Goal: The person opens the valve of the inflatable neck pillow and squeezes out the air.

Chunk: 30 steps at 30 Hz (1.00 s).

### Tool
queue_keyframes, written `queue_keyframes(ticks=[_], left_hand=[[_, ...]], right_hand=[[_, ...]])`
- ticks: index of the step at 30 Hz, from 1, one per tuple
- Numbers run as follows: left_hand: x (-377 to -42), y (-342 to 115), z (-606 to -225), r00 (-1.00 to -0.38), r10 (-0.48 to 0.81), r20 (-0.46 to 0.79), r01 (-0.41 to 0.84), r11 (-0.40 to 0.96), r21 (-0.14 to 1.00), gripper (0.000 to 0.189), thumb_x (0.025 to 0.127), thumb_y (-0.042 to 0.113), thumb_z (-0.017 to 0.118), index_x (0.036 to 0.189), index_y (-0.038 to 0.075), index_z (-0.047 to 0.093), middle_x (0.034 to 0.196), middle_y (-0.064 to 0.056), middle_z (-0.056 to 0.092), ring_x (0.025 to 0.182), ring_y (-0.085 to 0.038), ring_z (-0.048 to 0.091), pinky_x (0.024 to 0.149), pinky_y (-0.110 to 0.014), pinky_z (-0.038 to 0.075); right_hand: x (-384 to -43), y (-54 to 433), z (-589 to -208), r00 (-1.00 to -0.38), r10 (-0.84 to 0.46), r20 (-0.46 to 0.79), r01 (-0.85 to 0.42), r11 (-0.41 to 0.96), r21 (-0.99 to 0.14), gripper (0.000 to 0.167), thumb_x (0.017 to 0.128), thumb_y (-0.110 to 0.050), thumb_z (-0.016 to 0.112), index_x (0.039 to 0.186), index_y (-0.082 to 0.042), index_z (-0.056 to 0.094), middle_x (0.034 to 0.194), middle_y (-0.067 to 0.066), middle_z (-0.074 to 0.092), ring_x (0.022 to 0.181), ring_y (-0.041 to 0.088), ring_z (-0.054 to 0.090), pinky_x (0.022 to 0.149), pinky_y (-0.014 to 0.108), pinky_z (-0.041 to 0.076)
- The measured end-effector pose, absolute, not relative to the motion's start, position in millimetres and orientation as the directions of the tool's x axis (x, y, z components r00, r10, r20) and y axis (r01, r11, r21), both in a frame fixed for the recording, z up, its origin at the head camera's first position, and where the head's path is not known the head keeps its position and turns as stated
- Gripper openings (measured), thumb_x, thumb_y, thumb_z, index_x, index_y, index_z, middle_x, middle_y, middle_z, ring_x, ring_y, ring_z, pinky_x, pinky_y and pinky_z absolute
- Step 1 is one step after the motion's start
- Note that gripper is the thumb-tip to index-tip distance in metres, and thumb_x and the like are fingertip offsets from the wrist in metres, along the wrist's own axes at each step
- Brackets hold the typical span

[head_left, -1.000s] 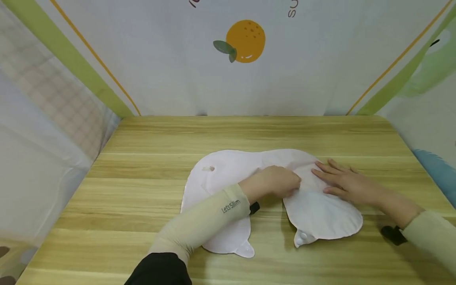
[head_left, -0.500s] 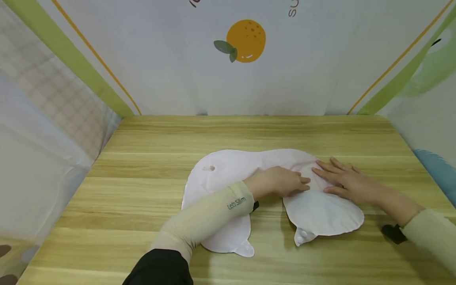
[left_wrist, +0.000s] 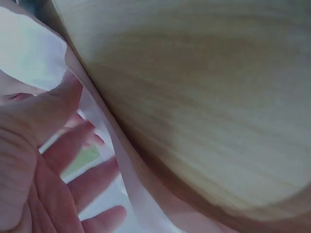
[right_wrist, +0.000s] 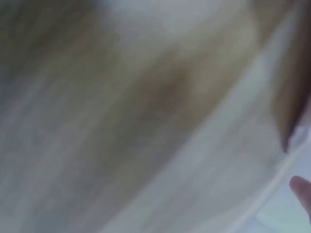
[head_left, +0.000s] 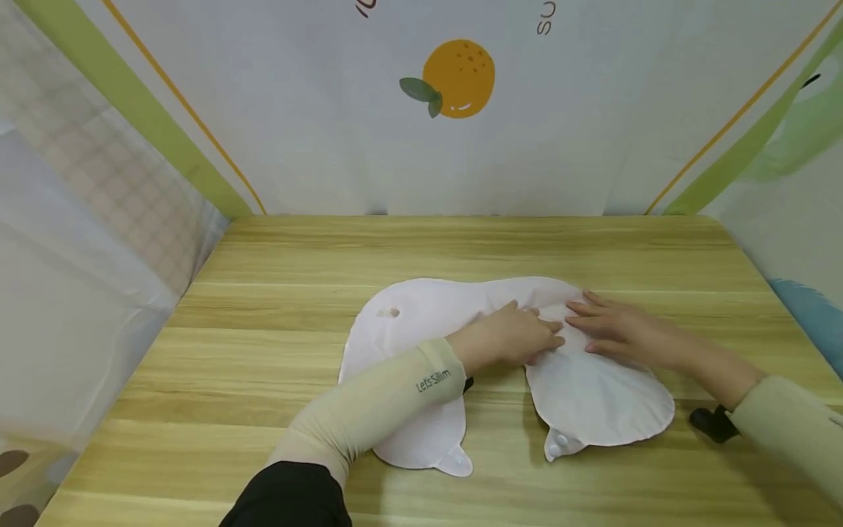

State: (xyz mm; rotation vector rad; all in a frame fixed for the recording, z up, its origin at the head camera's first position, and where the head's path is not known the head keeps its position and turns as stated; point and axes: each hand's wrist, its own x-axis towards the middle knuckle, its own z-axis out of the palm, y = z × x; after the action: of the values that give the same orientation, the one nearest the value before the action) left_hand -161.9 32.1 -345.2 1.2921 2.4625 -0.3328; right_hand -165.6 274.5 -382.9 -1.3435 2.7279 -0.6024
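A pale pink, U-shaped cloth bib (head_left: 441, 300) lies on the wooden table, its two lobes pointing toward me. Each lobe ends in a small tab (head_left: 454, 462) with a snap. My left hand (head_left: 510, 335) rests on the bib's middle right with fingers loosely spread, at the inner edge of the right lobe. In the left wrist view, its fingers (left_wrist: 97, 182) reach along the cloth's edge. My right hand (head_left: 626, 333) lies with extended fingers on the right lobe's outer side. Only a fingertip (right_wrist: 302, 190) of it shows in the blurred right wrist view.
The wood-grain table (head_left: 263, 351) extends around the bib. Behind it hangs a white cloth (head_left: 296, 110) with a printed orange fruit. Pale printed fabric (head_left: 85, 293) also flanks the left side. My left forearm, in a cream sleeve (head_left: 388, 402), crosses over the bib's left lobe.
My left hand's fingers, curled a second ago, have spread out over the cloth. My right hand has slid slightly left. The bib stays nearly in place.
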Motion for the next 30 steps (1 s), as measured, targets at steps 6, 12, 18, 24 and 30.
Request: queue_keyframes(ticks=[6, 12, 18, 24, 30], left_hand=[[-163, 30, -346, -0.572, 0.714, -0.403, 0.789, 0.613, -0.034, 0.057, 0.100, 0.034, 0.059, 0.153, 0.032, 0.039, 0.163, 0.009, 0.029, 0.149, -0.024, 0.034, 0.118, -0.045, 0.036], [-168, 26, -351, -0.582, 0.714, -0.388, 0.789, 0.611, -0.059, 0.058, 0.097, 0.039, 0.061, 0.151, 0.026, 0.044, 0.162, 0.006, 0.033, 0.148, -0.022, 0.036, 0.112, -0.036, 0.044], [-169, 14, -349, -0.577, 0.726, -0.375, 0.799, 0.597, -0.075, 0.049, 0.097, 0.038, 0.062, 0.144, 0.027, 0.053, 0.156, 0.004, 0.043, 0.141, -0.021, 0.046, 0.103, -0.034, 0.051], [-169, 5, -344, -0.632, 0.704, -0.324, 0.733, 0.679, 0.043, 0.025, 0.101, 0.032, 0.056, 0.119, 0.017, 0.065, 0.114, 0.002, 0.068, 0.104, -0.016, 0.065, 0.086, -0.031, 0.056], [-175, 8, -337, -0.659, 0.675, -0.332, 0.677, 0.724, 0.129, 0.024, 0.100, 0.033, 0.057, 0.082, 0.018, 0.054, 0.081, 0.005, 0.056, 0.077, -0.011, 0.051, 0.069, -0.028, 0.046]], right_hand=[[-166, 275, -386, -0.634, -0.766, 0.104, -0.735, 0.556, -0.389, 0.056, 0.093, -0.022, 0.068, 0.144, -0.006, 0.052, 0.155, 0.020, 0.040, 0.146, 0.043, 0.030, 0.110, -0.001, 0.005], [-165, 279, -388, -0.671, -0.739, 0.065, -0.693, 0.593, -0.410, 0.060, 0.094, -0.024, 0.067, 0.147, -0.003, 0.047, 0.158, 0.020, 0.036, 0.144, 0.049, 0.029, 0.107, -0.002, 0.005], [-164, 284, -389, -0.702, -0.712, 0.036, -0.667, 0.638, -0.386, 0.063, 0.093, -0.028, 0.068, 0.148, -0.007, 0.046, 0.158, 0.018, 0.036, 0.143, 0.051, 0.030, 0.123, 0.036, 0.025], [-160, 285, -380, -0.738, -0.674, -0.040, -0.630, 0.709, -0.318, 0.064, 0.094, -0.035, 0.066, 0.149, -0.011, 0.046, 0.160, 0.014, 0.035, 0.145, 0.049, 0.029, 0.095, 0.084, 0.029], [-167, 278, -372, -0.715, -0.695, -0.071, -0.670, 0.711, -0.211, 0.061, 0.097, -0.034, 0.064, 0.151, -0.014, 0.044, 0.161, 0.011, 0.035, 0.146, 0.045, 0.031, 0.094, 0.082, 0.032]])
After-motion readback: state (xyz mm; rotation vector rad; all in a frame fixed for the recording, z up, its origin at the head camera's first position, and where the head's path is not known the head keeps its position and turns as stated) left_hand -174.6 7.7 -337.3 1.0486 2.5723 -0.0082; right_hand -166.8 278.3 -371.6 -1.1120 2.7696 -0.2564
